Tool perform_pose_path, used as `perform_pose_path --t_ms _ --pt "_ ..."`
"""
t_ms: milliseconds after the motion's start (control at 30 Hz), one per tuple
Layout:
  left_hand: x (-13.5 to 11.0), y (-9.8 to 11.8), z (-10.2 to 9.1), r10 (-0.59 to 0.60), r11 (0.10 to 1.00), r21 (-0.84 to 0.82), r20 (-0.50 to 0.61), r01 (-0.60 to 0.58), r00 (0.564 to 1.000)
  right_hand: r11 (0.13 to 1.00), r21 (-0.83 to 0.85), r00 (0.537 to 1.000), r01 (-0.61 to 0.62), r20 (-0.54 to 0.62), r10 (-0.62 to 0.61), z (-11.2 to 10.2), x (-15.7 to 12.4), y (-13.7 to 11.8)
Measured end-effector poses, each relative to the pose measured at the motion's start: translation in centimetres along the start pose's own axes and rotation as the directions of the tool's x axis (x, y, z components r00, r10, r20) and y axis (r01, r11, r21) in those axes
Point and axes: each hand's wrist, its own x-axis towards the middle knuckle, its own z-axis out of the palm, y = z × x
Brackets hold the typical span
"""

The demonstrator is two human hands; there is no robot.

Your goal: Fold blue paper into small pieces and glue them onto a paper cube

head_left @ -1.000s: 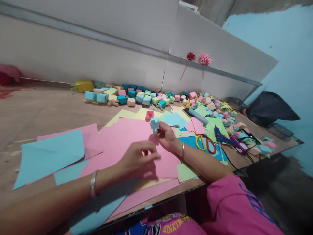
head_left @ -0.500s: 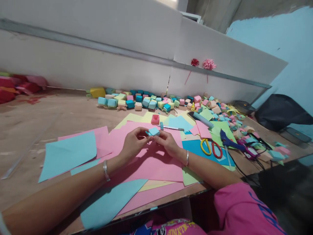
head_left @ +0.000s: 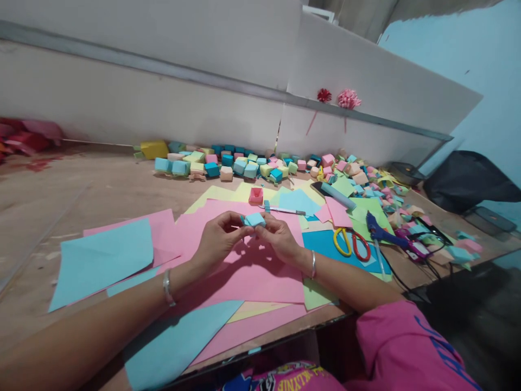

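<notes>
Between my fingertips I hold a small light-blue folded paper box (head_left: 254,219), raised above a large pink paper sheet (head_left: 244,277). My left hand (head_left: 220,234) pinches its left side, where a small flap sticks out. My right hand (head_left: 280,236) grips it from the right and below. The fingers partly cover its lower part. Just beyond the hands sits a small open pink paper box (head_left: 256,196). To its right lies a thin pen-like tool (head_left: 285,210).
Scissors (head_left: 352,245) with yellow and red handles and a blue glue gun (head_left: 380,231) with cords lie at the right. Several coloured paper cubes (head_left: 211,169) line the wall. Light-blue sheets (head_left: 106,255) lie left; a phone (head_left: 319,189) lies behind the papers.
The view has shifted slightly, so things at the left appear further left. Both hands keep hold of the light-blue paper box in nearly the same place.
</notes>
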Motion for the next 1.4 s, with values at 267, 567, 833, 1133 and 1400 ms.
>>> perform_pose_path --t_ms 267,567,833,1133,1400 --pt "0.0 0.3 0.2 0.005 0.998 -0.061 -0.076 -0.01 0.997 0.999 -0.047 0.998 0.018 -0.063 -0.021 0.3 -0.1 -0.4" --pt "-0.2 0.2 0.2 0.099 0.986 0.143 -0.128 -0.08 0.987 0.882 -0.447 0.981 0.153 -0.04 -0.191 0.7 -0.3 -0.9" --pt "-0.5 -0.7 0.0 0.026 0.992 0.128 -0.141 -0.007 0.99 0.617 -0.76 0.973 0.205 0.092 -0.211 0.7 -0.8 0.0" --pt "-0.6 0.7 0.7 -0.145 0.981 -0.138 -0.051 0.137 0.988 0.642 -0.736 0.956 0.216 0.027 -0.291 0.7 -0.8 -0.4" --pt "0.0 0.8 -0.1 -0.371 0.815 -0.399 0.198 0.42 0.907 0.547 -0.8 0.949 0.247 0.086 -0.303 0.5 -0.6 -0.1"
